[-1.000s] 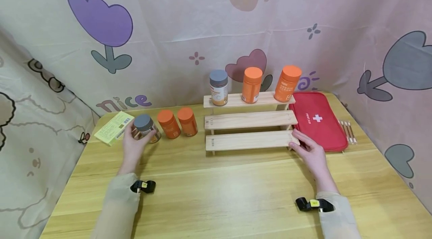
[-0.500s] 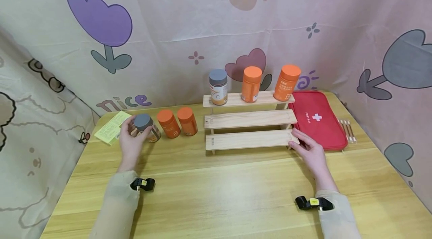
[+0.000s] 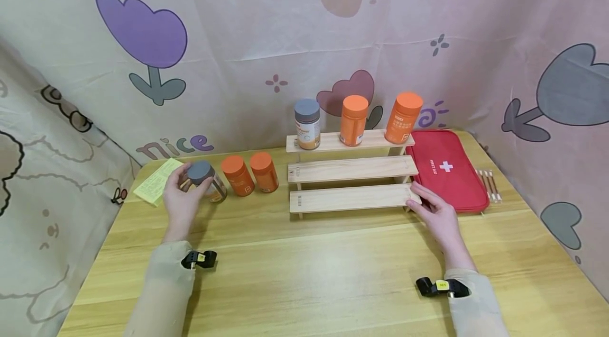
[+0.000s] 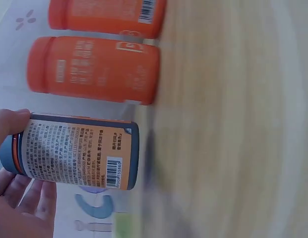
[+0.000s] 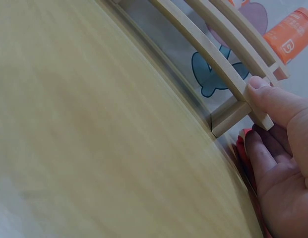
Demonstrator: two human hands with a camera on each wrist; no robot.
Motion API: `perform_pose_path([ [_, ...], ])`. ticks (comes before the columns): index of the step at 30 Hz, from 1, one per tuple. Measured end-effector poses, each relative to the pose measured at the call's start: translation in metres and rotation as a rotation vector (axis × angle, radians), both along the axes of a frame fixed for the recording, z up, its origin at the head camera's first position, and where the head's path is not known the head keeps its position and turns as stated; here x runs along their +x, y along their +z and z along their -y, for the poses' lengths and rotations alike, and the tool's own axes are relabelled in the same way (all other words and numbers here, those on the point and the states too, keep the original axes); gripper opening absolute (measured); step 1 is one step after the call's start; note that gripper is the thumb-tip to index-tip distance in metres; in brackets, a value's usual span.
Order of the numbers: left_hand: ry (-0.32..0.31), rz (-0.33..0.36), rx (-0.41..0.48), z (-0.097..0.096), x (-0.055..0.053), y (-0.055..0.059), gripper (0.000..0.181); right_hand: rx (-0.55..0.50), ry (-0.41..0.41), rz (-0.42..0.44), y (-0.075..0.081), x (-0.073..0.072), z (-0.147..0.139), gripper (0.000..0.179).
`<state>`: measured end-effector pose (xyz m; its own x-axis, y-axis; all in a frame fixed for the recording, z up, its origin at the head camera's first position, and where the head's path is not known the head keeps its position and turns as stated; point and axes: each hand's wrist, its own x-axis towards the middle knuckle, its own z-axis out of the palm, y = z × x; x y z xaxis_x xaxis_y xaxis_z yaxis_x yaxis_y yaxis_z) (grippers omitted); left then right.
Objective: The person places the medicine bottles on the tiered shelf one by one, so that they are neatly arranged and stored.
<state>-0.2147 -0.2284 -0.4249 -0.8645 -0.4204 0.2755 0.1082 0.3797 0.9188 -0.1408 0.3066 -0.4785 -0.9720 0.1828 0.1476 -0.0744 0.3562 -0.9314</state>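
One wood tbl (image 3: 304, 273) under held btl (image 4: 84, 151), rack (image 3: 352, 198); printed cloth (image 3: 257, 19) behind.

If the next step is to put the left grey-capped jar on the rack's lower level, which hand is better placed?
Probably the left hand: it grips this jar near the top. The right hand holds the right end of the rack, farther away.

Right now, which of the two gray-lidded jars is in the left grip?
The gray-lidded jar left of the two orange jars on the table: the left grip pinches it. The other gray-lidded jar stands untouched on the top shelf.
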Motion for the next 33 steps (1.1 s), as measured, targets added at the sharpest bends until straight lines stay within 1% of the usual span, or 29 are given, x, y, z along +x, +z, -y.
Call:
perform_pose_path([
  [3,0.029,-0.044,-0.016,-0.002,0.003,0.011,0.059,0.004,-0.002,-0.004,0.002,0.001,0.001,0.049],
  [6,0.055,-0.070,-0.041,-0.005,0.006,0.026,0.058,0.012,-0.008,-0.003,0.002,0.002,0.001,0.050],
  [9,0.047,-0.100,-0.047,-0.010,0.009,0.043,0.059,0.018,-0.014,-0.001,0.002,0.002,0.001,0.050],
  [14,-0.030,-0.131,-0.069,-0.025,0.016,0.070,0.061,0.015,-0.012,0.003,0.000,0.001,-0.001,0.050],
  [18,-0.114,-0.147,-0.076,-0.044,0.022,0.086,0.060,0.007,-0.004,0.010,-0.002,-0.001,-0.002,0.050],
  [22,-0.190,-0.206,-0.065,-0.060,0.026,0.094,0.057,0.006,-0.004,0.019,-0.002,-0.001,-0.001,0.050],
  [25,-0.253,-0.265,-0.060,-0.070,0.026,0.095,0.055,0.005,-0.005,0.019,-0.002,-0.002,-0.001,0.050],
  [27,-0.297,-0.288,-0.055,-0.079,0.026,0.096,0.055,0.005,-0.006,0.016,-0.002,-0.002,-0.001,0.050],
  [29,-0.344,-0.295,-0.045,-0.089,0.026,0.096,0.055,0.005,-0.007,0.012,-0.003,-0.002,-0.001,0.050],
  [33,-0.412,-0.277,-0.049,-0.113,0.026,0.096,0.056,0.006,-0.006,0.013,-0.004,-0.002,-0.002,0.050],
])
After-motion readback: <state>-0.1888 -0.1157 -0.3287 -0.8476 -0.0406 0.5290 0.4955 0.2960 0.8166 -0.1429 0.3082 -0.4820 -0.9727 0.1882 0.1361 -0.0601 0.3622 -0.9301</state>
